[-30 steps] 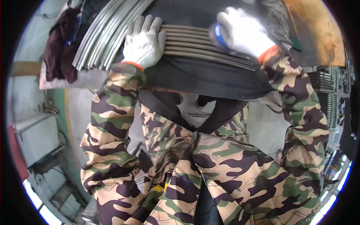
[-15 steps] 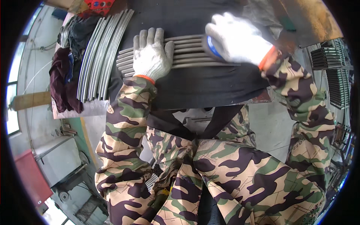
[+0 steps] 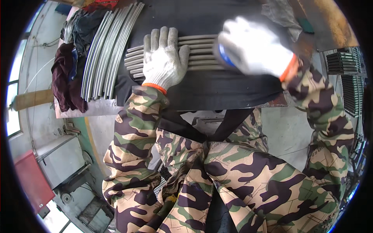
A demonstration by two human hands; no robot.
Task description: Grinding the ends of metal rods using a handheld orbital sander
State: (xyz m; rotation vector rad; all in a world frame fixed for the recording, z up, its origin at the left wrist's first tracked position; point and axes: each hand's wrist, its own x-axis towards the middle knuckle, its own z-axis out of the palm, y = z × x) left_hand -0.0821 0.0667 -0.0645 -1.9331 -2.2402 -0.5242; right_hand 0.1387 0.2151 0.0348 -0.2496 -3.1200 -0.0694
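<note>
My left hand, in a white knitted glove with an orange cuff, lies flat on a row of grey metal rods, fingers stretched and slightly apart. The rods run left to right, side by side, on a black cloth. Over their right part is my right hand, gloved alike and smeared by motion. Its fingers are closed round a disc-shaped pad with a blue edge and a dark underside, which appears to touch the rods. The glove and pad hide the rods' right ends.
Left of the row, a separate bunch of shinier rods lies lengthwise. Dark crumpled rags are beyond it at the table's left edge. Clear plastic film lies at the far right. Racks of stacked dark bars stand right of the table.
The whole view has shifted slightly. My right hand and the pad appear a little farther right, still over the rods. My left hand stays flat on the row.
</note>
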